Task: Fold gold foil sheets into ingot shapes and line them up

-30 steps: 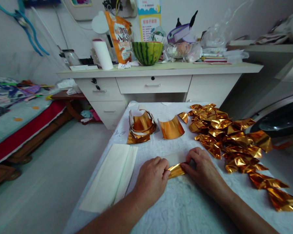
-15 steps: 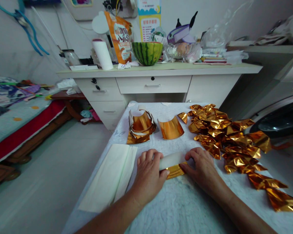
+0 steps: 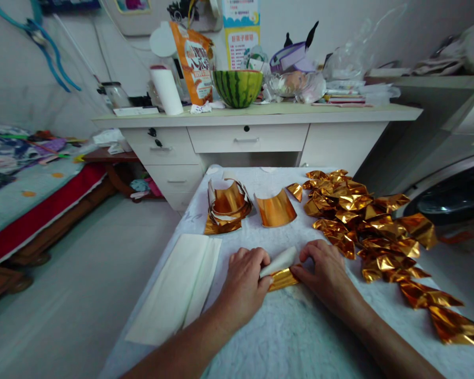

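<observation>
Between my two hands lies a sheet of gold foil paper (image 3: 283, 279) with a white back, partly folded on the cloth-covered table. My left hand (image 3: 247, 273) pinches its left end, the fingers bent over the white side. At the right end, my right hand (image 3: 319, 266) grips the sheet between thumb and curled fingers. The white flap stands raised and curved between them. Beyond my hands rest a curled gold sheet (image 3: 276, 209) and a loose roll of gold sheets (image 3: 228, 202). A stack of white paper (image 3: 174, 287) is left of my left hand.
A heap of folded gold foil pieces (image 3: 351, 210) spreads along the table's right side. Behind the table stands a white desk (image 3: 247, 118) holding a watermelon half (image 3: 238, 88), an orange snack bag (image 3: 193, 66) and a white paper roll (image 3: 166, 90). A washing machine (image 3: 458, 189) is at right.
The white flap of the sheet has curled up and inward at its left side. My left hand has shifted slightly right and its fingers have drawn in; my right hand has hardly moved.
</observation>
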Demonstrator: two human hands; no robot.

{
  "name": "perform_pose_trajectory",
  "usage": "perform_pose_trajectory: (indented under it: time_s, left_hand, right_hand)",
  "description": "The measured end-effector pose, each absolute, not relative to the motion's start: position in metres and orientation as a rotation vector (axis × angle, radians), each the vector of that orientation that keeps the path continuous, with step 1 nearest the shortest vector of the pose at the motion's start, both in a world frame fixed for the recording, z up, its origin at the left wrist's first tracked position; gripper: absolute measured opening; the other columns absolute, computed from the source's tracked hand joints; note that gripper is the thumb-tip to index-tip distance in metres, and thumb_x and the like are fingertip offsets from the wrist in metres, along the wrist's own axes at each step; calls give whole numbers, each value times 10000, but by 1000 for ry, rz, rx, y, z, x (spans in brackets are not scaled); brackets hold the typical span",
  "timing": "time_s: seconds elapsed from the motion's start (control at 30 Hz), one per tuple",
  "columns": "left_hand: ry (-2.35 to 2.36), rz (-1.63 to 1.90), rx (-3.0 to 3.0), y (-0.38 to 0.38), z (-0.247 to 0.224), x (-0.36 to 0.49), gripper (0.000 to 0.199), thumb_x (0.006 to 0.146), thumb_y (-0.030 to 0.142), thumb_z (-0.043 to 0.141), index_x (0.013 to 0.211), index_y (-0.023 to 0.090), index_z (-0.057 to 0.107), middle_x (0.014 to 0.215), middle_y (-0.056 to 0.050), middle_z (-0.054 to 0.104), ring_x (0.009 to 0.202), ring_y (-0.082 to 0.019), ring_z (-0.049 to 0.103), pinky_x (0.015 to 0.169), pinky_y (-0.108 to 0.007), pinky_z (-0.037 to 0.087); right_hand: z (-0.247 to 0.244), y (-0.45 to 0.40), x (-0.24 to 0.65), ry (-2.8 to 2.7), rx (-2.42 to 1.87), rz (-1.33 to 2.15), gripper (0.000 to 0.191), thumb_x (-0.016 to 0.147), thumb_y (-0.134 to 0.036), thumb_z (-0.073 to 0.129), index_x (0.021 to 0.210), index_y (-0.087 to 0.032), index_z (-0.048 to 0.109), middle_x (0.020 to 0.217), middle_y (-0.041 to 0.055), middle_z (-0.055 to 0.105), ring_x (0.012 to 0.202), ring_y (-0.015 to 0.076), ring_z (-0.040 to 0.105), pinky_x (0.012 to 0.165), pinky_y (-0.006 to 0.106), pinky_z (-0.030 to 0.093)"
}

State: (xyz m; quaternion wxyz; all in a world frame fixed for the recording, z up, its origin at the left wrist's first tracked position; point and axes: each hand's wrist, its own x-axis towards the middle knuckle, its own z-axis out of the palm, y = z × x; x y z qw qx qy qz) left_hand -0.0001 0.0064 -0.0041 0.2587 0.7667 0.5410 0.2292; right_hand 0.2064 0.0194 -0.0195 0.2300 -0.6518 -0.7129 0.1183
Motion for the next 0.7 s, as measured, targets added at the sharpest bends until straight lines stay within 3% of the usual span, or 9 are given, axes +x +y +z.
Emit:
perform_pose_trajectory:
  time_s: [0.33, 0.43, 0.6, 0.7]
  left_hand:
    - [1461, 694, 1815, 7, -3, -1, 426, 730, 94, 606, 1130, 228, 542, 1008, -36, 599, 1010, -234, 517, 911, -363, 383]
    - [1387, 749, 1731, 10, -2, -5, 310, 750, 137, 611, 1052, 208, 609, 990, -34, 616, 983, -222, 541, 879, -332, 405]
    - [1239, 798, 1573, 14, -4, -10, 129, 787, 241, 617, 887, 162, 637, 794, -1, 565, 773, -166, 525, 666, -240, 398]
    - [1156, 815, 1484, 14, -4, -11, 124, 793, 251, 612, 864, 150, 626, 728, 25, 512, 676, -124, 465, 598, -213, 353]
  right_hand:
    - [-14, 16, 210, -1940, -1642, 430, 167, 739, -298, 684, 713, -220, 539, 774, 26, 596, 804, 235, 527, 726, 367, 389]
    - [-13, 15, 211, -1818, -1552, 579, 161, 792, -318, 654, 791, -224, 523, 793, 23, 588, 776, 214, 540, 706, 350, 426]
    - [-9, 12, 210, -1619, -1344, 872, 266, 849, -372, 623, 1057, -229, 538, 962, 42, 583, 858, 199, 579, 729, 322, 483]
    - [-6, 12, 210, -1612, -1325, 923, 255, 858, -393, 629, 1048, -226, 601, 999, 53, 585, 890, 203, 570, 752, 325, 477]
